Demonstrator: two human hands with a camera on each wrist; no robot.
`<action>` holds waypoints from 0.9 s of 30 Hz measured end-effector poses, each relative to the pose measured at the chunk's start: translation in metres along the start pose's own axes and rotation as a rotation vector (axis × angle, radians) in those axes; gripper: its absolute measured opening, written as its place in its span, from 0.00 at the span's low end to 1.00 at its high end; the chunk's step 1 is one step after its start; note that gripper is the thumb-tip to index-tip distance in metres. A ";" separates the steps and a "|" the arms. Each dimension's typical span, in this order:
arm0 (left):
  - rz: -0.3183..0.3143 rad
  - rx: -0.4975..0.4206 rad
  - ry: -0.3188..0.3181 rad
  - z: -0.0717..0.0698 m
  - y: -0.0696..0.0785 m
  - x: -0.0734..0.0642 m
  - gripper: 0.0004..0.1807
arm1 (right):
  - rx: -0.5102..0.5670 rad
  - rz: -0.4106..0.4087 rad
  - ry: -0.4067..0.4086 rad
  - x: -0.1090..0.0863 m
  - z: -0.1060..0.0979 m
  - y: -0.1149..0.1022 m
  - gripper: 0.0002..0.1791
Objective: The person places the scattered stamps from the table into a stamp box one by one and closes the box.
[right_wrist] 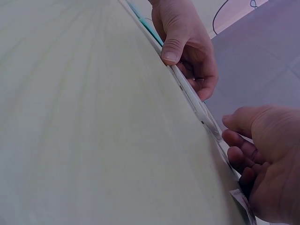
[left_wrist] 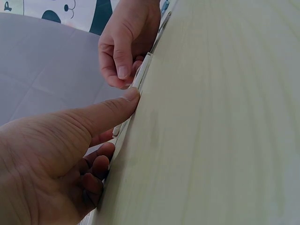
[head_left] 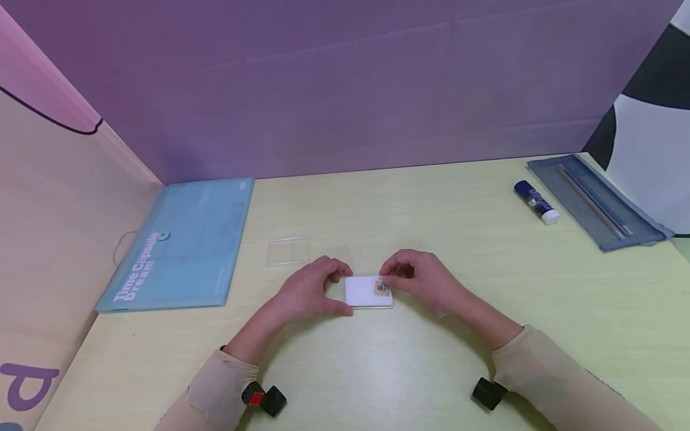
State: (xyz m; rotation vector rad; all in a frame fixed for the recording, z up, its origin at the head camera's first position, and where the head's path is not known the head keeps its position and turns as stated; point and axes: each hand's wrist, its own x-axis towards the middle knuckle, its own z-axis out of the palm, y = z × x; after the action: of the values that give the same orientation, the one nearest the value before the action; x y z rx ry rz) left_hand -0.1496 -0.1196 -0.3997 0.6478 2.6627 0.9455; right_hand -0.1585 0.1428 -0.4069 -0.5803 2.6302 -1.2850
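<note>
A white flat slab (head_left: 360,291) with rounded corners lies between the two hands in the head view; its exact kind is unclear. On its right end is a small tan sticker (head_left: 381,289) with a dark round print. My left hand (head_left: 309,290) holds the slab's left end, thumb at the near edge and fingers at the far edge. My right hand (head_left: 426,276) is at the other end, its thumb and index finger pinching at the sticker's edge. Both wrist views show the slab edge-on, low at the tabletop, so the sticker's face is hidden there.
A clear rectangular piece (head_left: 288,251) lies behind the left hand. A blue document folder (head_left: 188,245) is at the left. A glue stick (head_left: 536,202) and a blue mesh pouch (head_left: 598,200) lie at the right. Below the right wrist a small paper piece (right_wrist: 241,204) peeks out.
</note>
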 end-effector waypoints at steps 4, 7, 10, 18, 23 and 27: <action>-0.004 -0.001 0.000 0.000 0.000 0.001 0.31 | 0.016 0.010 -0.001 0.000 -0.001 0.000 0.06; -0.008 -0.005 0.000 0.000 -0.001 0.001 0.31 | 0.032 0.017 0.000 0.000 -0.003 0.000 0.06; -0.009 -0.006 -0.001 0.000 0.000 0.001 0.32 | 0.044 0.020 0.002 0.000 -0.005 0.001 0.05; -0.016 -0.010 -0.004 0.002 0.000 0.000 0.32 | 0.053 0.018 0.013 -0.004 -0.011 0.003 0.05; -0.016 -0.002 -0.004 0.002 0.001 0.000 0.32 | 0.044 0.023 0.025 -0.007 -0.014 0.003 0.04; -0.014 0.005 -0.004 0.002 0.001 0.000 0.32 | 0.043 0.035 0.032 -0.009 -0.017 0.007 0.05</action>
State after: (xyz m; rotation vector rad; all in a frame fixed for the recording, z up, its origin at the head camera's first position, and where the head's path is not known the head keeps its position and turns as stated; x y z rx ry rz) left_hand -0.1486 -0.1180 -0.4011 0.6310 2.6638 0.9332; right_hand -0.1577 0.1624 -0.4020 -0.5093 2.6192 -1.3481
